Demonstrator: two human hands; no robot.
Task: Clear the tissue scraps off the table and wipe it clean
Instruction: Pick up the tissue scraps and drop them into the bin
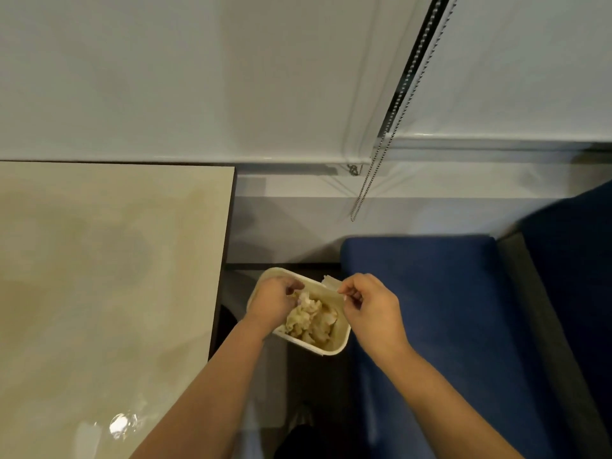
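A small white waste bin [331, 350] stands on the floor between the table and a blue seat. Crumpled tissue scraps [309, 321] fill it. My left hand [273, 304] is over the bin's left rim, fingers curled on a tissue scrap at the top of the pile. My right hand [367, 303] is at the bin's far right rim, pinching a flat pale tissue piece [331, 282] between thumb and fingers. The beige table [99, 276] lies to the left, with nothing lying on the part I see.
A blue cushioned seat [430, 309] runs along the right, its backrest at the far right. A pale wall and window blind with a bead chain [367, 180] lie ahead. The table's dark edge borders the narrow gap where the bin stands.
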